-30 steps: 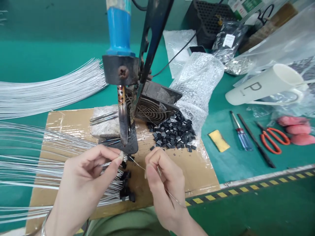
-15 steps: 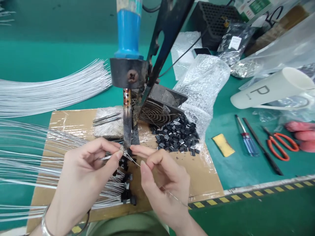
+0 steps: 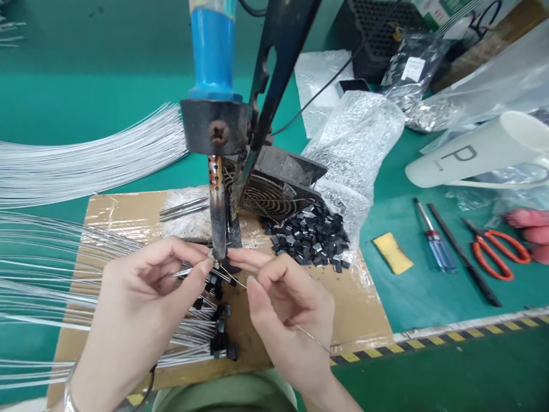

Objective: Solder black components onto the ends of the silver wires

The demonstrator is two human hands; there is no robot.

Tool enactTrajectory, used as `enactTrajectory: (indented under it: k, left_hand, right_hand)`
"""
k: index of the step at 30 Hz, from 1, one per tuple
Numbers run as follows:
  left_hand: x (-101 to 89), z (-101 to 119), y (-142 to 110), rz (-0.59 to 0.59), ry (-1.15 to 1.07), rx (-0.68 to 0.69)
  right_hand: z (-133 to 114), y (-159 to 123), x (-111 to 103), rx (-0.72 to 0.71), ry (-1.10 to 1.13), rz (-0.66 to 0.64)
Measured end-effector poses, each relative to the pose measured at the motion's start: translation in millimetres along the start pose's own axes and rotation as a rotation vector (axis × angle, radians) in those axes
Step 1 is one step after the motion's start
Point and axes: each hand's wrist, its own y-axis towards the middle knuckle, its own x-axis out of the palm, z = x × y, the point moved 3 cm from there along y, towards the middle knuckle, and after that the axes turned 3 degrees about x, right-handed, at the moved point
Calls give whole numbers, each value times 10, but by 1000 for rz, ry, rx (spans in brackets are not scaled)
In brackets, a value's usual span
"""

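Observation:
A soldering iron [image 3: 218, 220] with a blue handle hangs tip-down in a black clamp in the head view. My left hand [image 3: 137, 309] is closed, pinching a thin white wire [image 3: 183, 273] whose end lies just under the iron's tip. Between the thumb and fingers of my right hand [image 3: 294, 317] runs a thin strand of solder wire [image 3: 237, 280], reaching up to the tip. The small part at the tip is largely hidden by my fingers. Below my hands lie several white wires with black connectors [image 3: 219, 337] on their ends.
A cardboard sheet [image 3: 355, 320] covers the work spot. Loose black connectors [image 3: 311, 237] are heaped beside a small fan [image 3: 274, 194]. Left lies a bundle of white wires [image 3: 94, 163]. Rightward are a yellow sponge [image 3: 392, 253], screwdriver [image 3: 437, 246], orange-handled pliers [image 3: 497, 252] and white mug [image 3: 467, 154].
The view has shifted slightly, so the iron appears a little further left. Both hands keep their pinch close to the tip, with the solder wire still reaching it.

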Motion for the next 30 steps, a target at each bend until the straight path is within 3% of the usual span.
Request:
enactTrajectory:
  k: [30]
  left_hand:
    - [-46, -45, -61, 20, 35, 47]
  right_hand:
    - [-10, -5, 31, -34, 27, 45]
